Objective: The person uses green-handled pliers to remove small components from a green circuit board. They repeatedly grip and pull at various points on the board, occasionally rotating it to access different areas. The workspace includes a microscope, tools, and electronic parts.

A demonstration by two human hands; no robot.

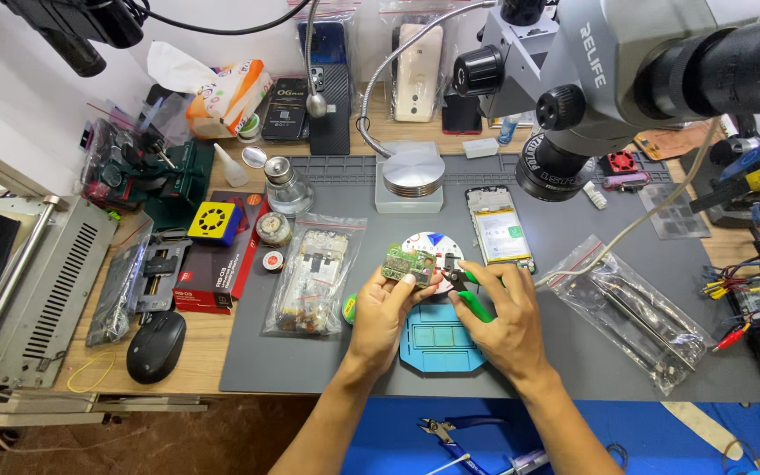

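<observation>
1. We see the left hand [380,318] gripping a small green circuit board [407,263] by its lower edge, fingers closed on it, above the grey work mat [310,352].
2. The right hand [500,324] is closed around green-handled cutters [465,288]; the dark tip is just beside the board's right edge.
3. Under the hands lies a blue octagonal holder [437,346], and behind the board a white round disc [433,244].
4. An opened phone [499,227] lies near, to the right, below the microscope [591,79].
5. A clear bag with parts [314,274] lies to the left, and a black mouse [155,346] further left on the wooden table [213,339].
</observation>
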